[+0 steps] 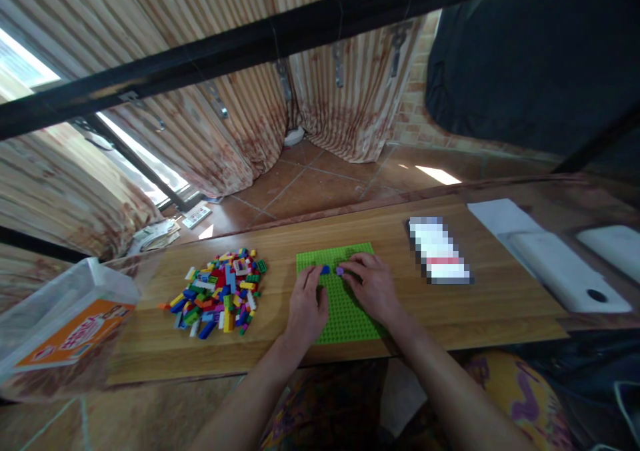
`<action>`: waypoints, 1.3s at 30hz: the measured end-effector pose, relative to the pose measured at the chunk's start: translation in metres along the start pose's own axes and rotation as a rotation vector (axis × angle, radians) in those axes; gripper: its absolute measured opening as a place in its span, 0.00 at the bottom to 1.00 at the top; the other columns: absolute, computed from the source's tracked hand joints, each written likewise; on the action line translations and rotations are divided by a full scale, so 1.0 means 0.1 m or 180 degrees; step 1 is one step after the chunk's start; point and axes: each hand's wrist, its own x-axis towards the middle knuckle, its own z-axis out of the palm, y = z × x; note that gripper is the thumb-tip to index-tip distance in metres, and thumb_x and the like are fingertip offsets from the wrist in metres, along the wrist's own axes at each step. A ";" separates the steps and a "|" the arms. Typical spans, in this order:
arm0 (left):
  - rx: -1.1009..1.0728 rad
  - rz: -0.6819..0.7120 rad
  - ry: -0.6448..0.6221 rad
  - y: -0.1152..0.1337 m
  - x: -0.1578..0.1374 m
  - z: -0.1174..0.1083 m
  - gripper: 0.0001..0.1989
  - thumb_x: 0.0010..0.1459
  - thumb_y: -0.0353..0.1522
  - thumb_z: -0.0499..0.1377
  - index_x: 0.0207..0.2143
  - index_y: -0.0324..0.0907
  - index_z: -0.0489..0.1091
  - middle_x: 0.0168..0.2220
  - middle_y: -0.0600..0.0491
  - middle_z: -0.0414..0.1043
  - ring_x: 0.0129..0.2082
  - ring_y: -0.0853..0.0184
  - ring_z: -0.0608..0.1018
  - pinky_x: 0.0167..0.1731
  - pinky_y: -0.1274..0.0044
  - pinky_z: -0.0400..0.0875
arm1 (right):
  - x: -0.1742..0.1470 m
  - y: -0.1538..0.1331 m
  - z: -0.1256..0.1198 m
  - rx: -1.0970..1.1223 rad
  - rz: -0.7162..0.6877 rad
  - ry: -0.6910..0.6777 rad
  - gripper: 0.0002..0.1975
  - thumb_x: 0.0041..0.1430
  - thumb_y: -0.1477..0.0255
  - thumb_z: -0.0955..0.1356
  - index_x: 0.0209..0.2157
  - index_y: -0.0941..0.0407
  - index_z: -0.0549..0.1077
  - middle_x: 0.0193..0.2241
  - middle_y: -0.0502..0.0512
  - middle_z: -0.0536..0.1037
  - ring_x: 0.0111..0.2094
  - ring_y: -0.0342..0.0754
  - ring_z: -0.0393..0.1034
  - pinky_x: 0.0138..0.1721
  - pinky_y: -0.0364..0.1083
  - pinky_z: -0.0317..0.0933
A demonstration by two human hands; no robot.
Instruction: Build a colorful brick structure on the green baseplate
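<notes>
With the clock centred on the baseplate, the blue brick sits at about 11 o'clock on it, small and dark. The purple brick, paler and partly covered by fingers, is near it at 12, slightly apart. The baseplate is bright green, rectangular and studded all over.

The right hand pinches the purple brick between thumb and fingertip. The left hand has a fingertip at the blue brick's near side; whether it grips or merely touches, I cannot tell.

Count: one baseplate, one blue brick and one purple brick at the hands, one brick pile at 9 o'clock, multicoloured and too jumbled to number. Further out at 9 is one translucent box with an orange label. One phone, its screen pixelated, lies between 2 and 3; two white devices are at 3.

The worktop is wood-grained. Beyond, from 10 to 12, hang striped curtains above a brown tiled floor; a black bar crosses in front, and dark fabric fills 1 to 2.
</notes>
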 end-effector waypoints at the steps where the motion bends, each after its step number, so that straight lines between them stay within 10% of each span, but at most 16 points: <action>1: 0.0050 0.0008 0.0003 0.00 0.00 0.01 0.23 0.60 0.24 0.51 0.58 0.39 0.61 0.56 0.42 0.65 0.57 0.60 0.70 0.54 0.66 0.71 | 0.00 -0.01 0.00 -0.0062 0.0015 -0.0017 0.09 0.60 0.70 0.69 0.42 0.51 0.79 0.41 0.58 0.76 0.44 0.55 0.67 0.44 0.54 0.61; 39: -0.0040 0.0123 -0.0041 0.01 -0.02 0.06 0.21 0.60 0.24 0.49 0.56 0.36 0.62 0.55 0.41 0.63 0.56 0.58 0.67 0.58 0.63 0.67 | 0.32 -0.07 -0.02 -0.0366 -0.0114 -0.0718 0.07 0.60 0.68 0.69 0.36 0.50 0.81 0.40 0.56 0.76 0.44 0.53 0.67 0.46 0.52 0.59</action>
